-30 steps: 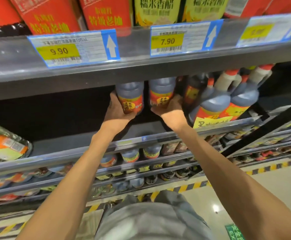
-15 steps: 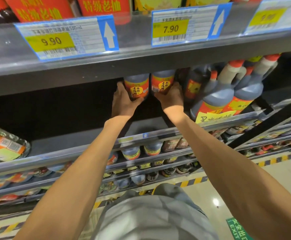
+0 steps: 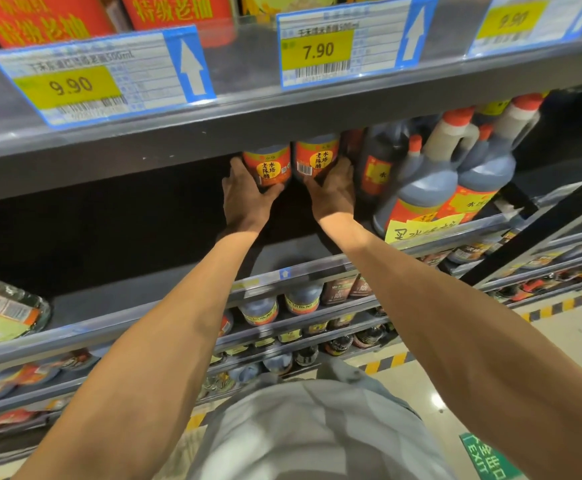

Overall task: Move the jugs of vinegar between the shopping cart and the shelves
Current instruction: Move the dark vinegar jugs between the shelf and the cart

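Two dark vinegar jugs with red-and-yellow labels stand side by side deep on the middle shelf [image 3: 185, 289]. My left hand [image 3: 244, 197] grips the left jug [image 3: 267, 164] from its left side and base. My right hand [image 3: 333, 194] grips the right jug [image 3: 317, 157] from its right side. The upper shelf edge hides both jugs' tops. More jugs of the same vinegar [image 3: 431, 181] with white handles and red caps stand just to the right. No shopping cart is in view.
The upper shelf edge [image 3: 282, 112] hangs low over the jugs and carries price tags. A packaged item [image 3: 2, 310] lies at the left of the middle shelf. Lower shelves hold several small bottles. A black diagonal bar [image 3: 542, 230] crosses at right.
Both hands have pushed the two jugs further back and up into the shelf, away from me. The camera has tilted slightly downward.
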`<control>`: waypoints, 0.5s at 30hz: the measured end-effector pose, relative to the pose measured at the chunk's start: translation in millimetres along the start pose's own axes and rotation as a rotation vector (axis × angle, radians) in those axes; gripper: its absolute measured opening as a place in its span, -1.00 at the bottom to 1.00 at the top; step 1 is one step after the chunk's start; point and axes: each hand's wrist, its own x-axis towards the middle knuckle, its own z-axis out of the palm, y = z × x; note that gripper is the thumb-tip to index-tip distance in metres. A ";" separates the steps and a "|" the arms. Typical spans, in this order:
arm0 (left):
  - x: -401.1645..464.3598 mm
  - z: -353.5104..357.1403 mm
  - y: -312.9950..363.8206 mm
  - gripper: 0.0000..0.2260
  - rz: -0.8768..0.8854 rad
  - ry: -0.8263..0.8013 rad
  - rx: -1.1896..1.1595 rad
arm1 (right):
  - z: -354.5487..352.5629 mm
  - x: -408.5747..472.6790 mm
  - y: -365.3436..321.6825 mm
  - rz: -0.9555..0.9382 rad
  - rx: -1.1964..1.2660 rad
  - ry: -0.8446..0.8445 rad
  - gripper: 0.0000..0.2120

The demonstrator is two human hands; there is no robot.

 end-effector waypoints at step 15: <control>8.9 5.1 5.3 -0.34 0.010 -0.010 0.041 | 17.2 -2.9 -3.6 0.008 -0.088 0.070 -0.26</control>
